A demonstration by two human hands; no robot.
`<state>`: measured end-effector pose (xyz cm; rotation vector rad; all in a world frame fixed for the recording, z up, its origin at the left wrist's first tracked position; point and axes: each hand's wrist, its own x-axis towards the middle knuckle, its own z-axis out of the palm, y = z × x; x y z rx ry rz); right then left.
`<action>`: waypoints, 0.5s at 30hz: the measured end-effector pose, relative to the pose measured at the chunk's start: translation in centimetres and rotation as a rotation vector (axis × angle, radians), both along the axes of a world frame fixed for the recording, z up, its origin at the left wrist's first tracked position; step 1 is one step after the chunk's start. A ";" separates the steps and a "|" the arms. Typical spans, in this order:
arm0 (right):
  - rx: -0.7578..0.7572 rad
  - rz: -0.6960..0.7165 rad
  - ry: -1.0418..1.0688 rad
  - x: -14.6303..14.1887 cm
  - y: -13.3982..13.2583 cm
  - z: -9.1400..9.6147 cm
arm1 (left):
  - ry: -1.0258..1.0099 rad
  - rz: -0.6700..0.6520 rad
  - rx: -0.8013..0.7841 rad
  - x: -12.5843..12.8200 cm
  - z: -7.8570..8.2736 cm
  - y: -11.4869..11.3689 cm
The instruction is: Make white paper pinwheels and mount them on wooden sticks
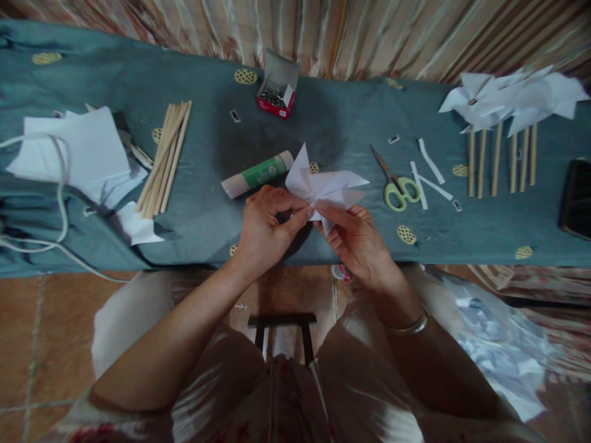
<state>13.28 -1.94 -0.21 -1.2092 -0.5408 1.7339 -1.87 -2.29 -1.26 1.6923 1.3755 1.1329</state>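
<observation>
A white paper pinwheel [339,183] with folded, pointed blades is held between both hands over the table's near side. My left hand [270,221] pinches it near the centre with thumb and forefinger. From the other side, my right hand [355,237] grips the lower part, its thumb close to the left fingertips. Whatever lies right under the fingertips is hidden. Just beyond the left hand lies a glue stick [261,173] with a green label. Right of the pinwheel are scissors [396,184] with light green handles, their blades pointing away.
Paper sheets [76,151], a white cable [62,184] and wooden sticks [166,157] lie left. An open red box [276,98] of small metal pieces stands at the back. Paper strips [429,175], several pinwheels on sticks [508,104] and a dark phone-like object [576,198] are right.
</observation>
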 end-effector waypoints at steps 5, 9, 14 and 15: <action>-0.003 -0.005 0.021 0.1 0.0 -0.1 | -0.007 0.001 -0.002 0.0 0.0 -0.1; 0.009 0.019 0.004 0.2 0.0 -0.3 | -0.009 0.031 -0.043 0.1 -0.1 -0.2; 0.007 0.025 0.015 0.4 0.0 -0.7 | -0.023 0.039 -0.057 0.1 -0.3 -0.2; 0.007 0.021 0.023 0.4 0.0 -0.8 | -0.024 0.041 -0.056 0.1 -0.3 -0.2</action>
